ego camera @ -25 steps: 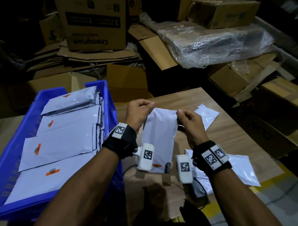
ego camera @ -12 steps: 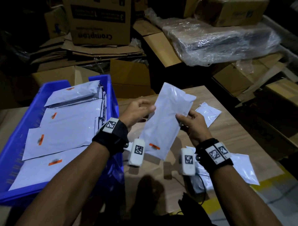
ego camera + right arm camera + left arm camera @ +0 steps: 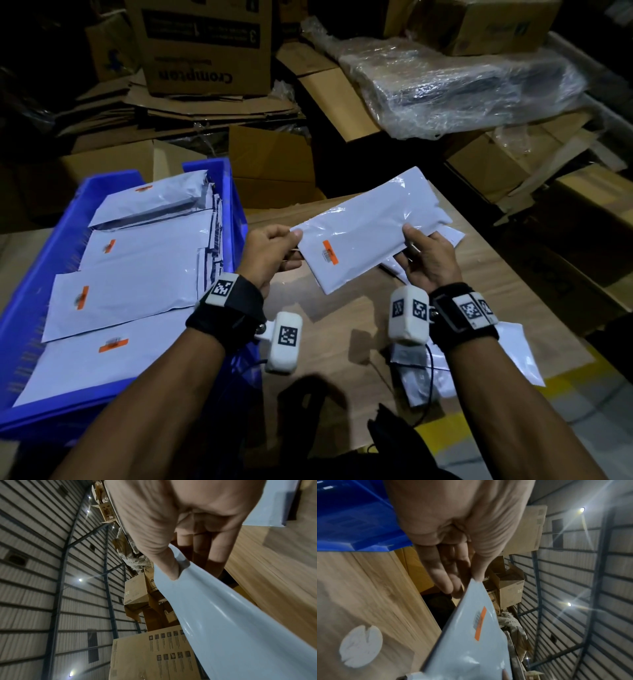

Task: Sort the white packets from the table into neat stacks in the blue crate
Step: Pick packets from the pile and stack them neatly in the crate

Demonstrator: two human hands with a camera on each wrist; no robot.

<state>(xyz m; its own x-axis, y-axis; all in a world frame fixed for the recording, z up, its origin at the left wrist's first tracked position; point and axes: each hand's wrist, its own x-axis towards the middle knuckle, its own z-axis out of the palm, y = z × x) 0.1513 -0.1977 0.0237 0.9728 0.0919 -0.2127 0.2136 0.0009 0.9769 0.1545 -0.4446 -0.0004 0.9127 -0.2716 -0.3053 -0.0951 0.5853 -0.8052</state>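
Observation:
A white packet (image 3: 366, 233) with an orange label hangs above the wooden table (image 3: 346, 318), lying nearly level and slanting up to the right. My left hand (image 3: 274, 253) pinches its left edge between thumb and fingers, as the left wrist view shows at the packet (image 3: 471, 635). My right hand (image 3: 424, 260) pinches its lower right edge, thumb on top of the packet (image 3: 223, 622). The blue crate (image 3: 236, 192) stands at the left with several white packets (image 3: 137, 274) laid flat in overlapping rows and more upright along its right wall.
More white packets lie on the table: one (image 3: 455, 236) behind my right hand, others (image 3: 513, 356) under my right wrist. Cardboard boxes (image 3: 202, 44) and a plastic-wrapped bundle (image 3: 462, 82) crowd the space beyond the table. A yellow floor line (image 3: 513, 411) runs at lower right.
The packet has turned from upright to nearly level, label side up. My left hand has shifted to its left edge and my right hand to its right edge.

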